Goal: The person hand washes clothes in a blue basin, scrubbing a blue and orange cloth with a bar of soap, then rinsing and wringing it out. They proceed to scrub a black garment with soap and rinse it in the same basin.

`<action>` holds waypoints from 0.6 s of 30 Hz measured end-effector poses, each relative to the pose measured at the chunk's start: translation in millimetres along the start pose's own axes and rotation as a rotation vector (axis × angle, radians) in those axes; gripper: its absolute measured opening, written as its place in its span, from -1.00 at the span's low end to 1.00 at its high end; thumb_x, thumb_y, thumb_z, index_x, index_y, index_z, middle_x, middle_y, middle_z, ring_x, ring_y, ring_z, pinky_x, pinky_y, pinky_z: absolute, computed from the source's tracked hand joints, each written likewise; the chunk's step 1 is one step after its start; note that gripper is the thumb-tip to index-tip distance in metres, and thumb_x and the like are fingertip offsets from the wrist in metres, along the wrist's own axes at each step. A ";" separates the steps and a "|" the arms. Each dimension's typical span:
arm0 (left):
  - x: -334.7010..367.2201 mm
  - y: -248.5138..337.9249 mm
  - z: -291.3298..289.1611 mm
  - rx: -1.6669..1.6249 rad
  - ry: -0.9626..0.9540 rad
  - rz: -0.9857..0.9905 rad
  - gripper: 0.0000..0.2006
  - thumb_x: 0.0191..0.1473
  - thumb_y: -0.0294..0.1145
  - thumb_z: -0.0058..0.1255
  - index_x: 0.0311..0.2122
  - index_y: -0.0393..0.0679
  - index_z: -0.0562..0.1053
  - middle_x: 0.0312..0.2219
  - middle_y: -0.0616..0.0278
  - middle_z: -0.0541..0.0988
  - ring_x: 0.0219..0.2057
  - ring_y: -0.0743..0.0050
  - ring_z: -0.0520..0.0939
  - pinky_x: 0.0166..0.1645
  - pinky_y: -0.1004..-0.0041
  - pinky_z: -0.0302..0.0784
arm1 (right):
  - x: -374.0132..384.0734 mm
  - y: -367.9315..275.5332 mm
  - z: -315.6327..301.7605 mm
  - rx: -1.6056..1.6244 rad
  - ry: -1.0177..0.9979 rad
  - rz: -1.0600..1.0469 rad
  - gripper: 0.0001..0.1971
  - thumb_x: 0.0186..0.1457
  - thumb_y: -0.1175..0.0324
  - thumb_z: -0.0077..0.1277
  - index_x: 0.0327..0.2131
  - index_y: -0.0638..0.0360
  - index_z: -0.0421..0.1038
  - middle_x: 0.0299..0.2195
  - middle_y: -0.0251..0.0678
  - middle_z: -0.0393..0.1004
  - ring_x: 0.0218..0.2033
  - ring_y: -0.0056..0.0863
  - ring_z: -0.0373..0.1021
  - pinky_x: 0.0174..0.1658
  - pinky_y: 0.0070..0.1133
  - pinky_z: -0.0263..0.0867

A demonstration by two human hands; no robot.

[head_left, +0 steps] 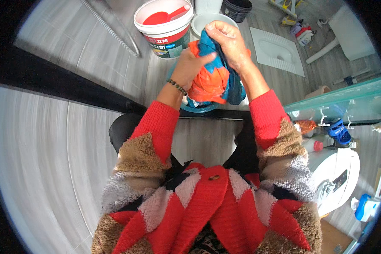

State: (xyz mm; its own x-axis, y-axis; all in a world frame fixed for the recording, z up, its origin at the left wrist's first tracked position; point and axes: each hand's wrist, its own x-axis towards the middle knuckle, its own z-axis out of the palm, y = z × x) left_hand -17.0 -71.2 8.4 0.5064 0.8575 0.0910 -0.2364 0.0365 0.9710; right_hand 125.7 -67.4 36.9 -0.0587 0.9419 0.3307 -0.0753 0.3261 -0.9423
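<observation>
Patchwork knitwear (218,186) sits nearest in the head view. Beyond, the right hand (229,44) pinches orange-and-blue cloth (209,82) near its top, above a blue basin (199,109); the left hand (189,70) overlaps it, grip unclear. White characters mark a white bucket's (163,30) red-and-green label (167,43).

Grey streaked floor (279,86) surrounds a white squat toilet (279,50), with a white washbasin (332,165) at the right

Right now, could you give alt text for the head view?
A right hand grips, and a left hand touches, bunched orange and blue cloth over a blue basin. Beyond are a bucket with a red dipper and, rightward, a squat toilet.
</observation>
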 end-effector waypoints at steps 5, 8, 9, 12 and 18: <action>11.1 -4.8 -8.7 -0.530 0.338 -0.248 -0.78 0.04 -0.42 -0.04 -0.16 -0.19 0.40 -0.24 0.17 0.53 -0.26 0.32 0.58 -0.14 0.33 0.51 | -6.5 3.8 -13.7 -0.760 0.239 -0.329 -0.75 0.00 0.20 0.05 -0.29 0.13 0.44 -0.36 -0.29 0.50 -0.38 -0.39 0.44 -0.23 -0.56 0.32; 16.6 -6.7 -19.5 -0.677 0.364 -0.217 -0.76 0.13 -0.27 -0.20 -0.20 -0.18 0.40 -0.24 0.13 0.53 -0.25 0.26 0.58 -0.13 0.30 0.51 | -35.1 -0.2 -6.2 -0.847 0.238 -0.229 -0.73 -0.03 0.20 0.05 -0.28 0.13 0.42 -0.32 -0.16 0.46 -0.29 -0.20 0.42 -0.24 -0.42 0.33; 17.3 -6.8 -21.8 -0.703 0.388 -0.193 -0.74 0.14 -0.25 -0.24 -0.20 -0.19 0.39 -0.25 0.13 0.53 -0.24 0.26 0.58 -0.12 0.29 0.50 | -45.9 0.2 -3.1 -0.846 0.235 -0.260 -0.72 -0.03 0.19 0.04 -0.28 0.13 0.42 -0.32 -0.16 0.45 -0.29 -0.20 0.42 -0.25 -0.41 0.33; 15.7 -2.3 -23.4 -0.774 0.293 -0.174 -0.78 0.10 -0.26 -0.22 -0.28 -0.17 0.39 -0.29 0.15 0.53 -0.26 0.27 0.57 -0.17 0.29 0.53 | -65.4 8.9 1.8 -0.990 0.007 0.061 -0.56 0.09 -0.05 -0.17 -0.22 0.13 0.42 -0.28 -0.13 0.45 -0.29 -0.19 0.41 -0.25 -0.39 0.33; -0.4 24.7 -8.4 -0.689 0.176 -0.109 -0.63 0.18 -0.14 -0.38 -0.15 -0.19 0.37 -0.19 0.13 0.50 -0.16 0.27 0.53 -0.03 0.29 0.44 | -70.9 36.4 -4.7 0.063 0.017 0.707 -0.30 0.11 -0.29 -0.44 -0.10 0.16 0.38 -0.16 -0.23 0.45 -0.16 -0.47 0.39 -0.13 -0.48 0.32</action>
State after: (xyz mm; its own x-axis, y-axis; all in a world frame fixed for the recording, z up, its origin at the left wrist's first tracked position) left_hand -30.0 -66.3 30.5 0.4294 0.8985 -0.0914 -0.6914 0.3922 0.6068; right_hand 131.8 -121.9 -21.1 -0.0997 0.9276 -0.3600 -0.0822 -0.3682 -0.9261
